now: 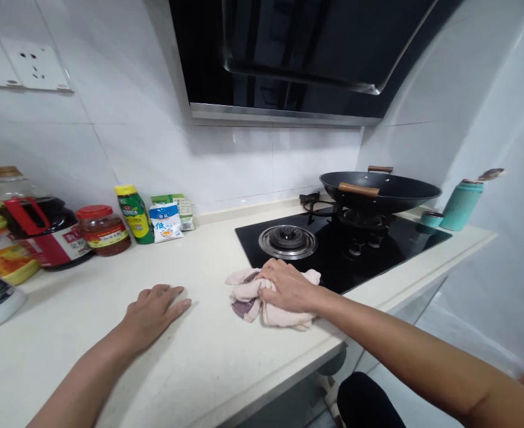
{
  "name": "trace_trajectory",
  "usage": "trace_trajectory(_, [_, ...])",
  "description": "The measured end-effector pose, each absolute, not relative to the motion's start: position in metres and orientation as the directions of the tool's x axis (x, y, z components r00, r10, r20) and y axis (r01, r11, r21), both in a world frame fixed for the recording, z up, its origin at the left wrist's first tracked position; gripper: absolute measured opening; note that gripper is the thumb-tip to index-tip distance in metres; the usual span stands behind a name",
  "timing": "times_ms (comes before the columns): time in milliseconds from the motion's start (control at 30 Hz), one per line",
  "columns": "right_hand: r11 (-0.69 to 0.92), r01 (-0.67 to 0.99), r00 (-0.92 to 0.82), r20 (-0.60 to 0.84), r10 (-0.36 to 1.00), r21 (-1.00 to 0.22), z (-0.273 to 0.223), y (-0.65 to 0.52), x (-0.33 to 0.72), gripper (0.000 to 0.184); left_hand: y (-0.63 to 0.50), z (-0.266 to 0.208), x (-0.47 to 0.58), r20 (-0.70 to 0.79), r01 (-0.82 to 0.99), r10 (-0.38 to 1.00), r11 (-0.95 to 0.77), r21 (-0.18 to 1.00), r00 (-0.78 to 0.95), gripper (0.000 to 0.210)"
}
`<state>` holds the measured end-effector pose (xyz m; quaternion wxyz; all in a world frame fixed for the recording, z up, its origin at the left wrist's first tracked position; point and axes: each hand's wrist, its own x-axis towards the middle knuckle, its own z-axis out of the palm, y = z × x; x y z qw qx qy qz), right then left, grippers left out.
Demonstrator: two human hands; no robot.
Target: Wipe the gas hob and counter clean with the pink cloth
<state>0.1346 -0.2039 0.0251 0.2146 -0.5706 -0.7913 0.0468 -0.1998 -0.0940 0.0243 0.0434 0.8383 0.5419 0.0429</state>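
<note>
Left hand palm-down on worktop, fingers slightly parted, holding nothing. Next, right hand curls fingers over bunched cloth at hob's near left corner. Wiping seems under way, cloth not yet released; amount left, cannot tell. Right: wok on hob.

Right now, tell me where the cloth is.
In the head view, the cloth lies bunched on the counter under the right hand, below centre, at the near left corner of the black stove.
</note>
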Motion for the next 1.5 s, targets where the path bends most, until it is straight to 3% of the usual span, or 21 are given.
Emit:
trace_trajectory(233, [0.028,0.959,0.038,0.224,0.974,-0.283,0.03,-0.167,0.183,0.039,-0.099,0.03,-0.197,-0.001,0.907,0.914,-0.403,0.123,0.407,0.072])
trace_trajectory(567, [-0.096,0.975,0.145,0.247,0.958,-0.2,0.02,-0.199,0.19,0.045,-0.105,0.03,-0.196,0.016,0.888,0.9,-0.433,0.157,0.436,0.068])
trace_trajectory(700, [-0.045,0.981,0.091,0.241,0.966,-0.189,0.016,-0.224,0.177,0.045,-0.108,0.03,-0.195,0.007,0.887,0.898,-0.436,0.149,0.44,0.067])
trace_trajectory(900, [0.162,0.963,-0.106,0.25,0.962,-0.215,0.017,-0.25,0.146,0.046,-0.105,0.022,-0.193,0.017,0.889,0.898,-0.438,0.135,0.44,0.066])
trace_trajectory(1133, [0.28,0.935,-0.229,0.23,0.946,-0.217,0.021,-0.197,0.127,0.045,-0.11,0.025,-0.185,0.005,0.908,0.913,-0.407,0.1,0.409,0.068])
trace_trajectory(1500, [0.174,0.981,-0.156,0.192,0.969,-0.08,0.025,-0.075,0.091,0.045,-0.106,0.021,-0.186,0.015,0.906,0.908,-0.419,0.067,0.418,0.065])
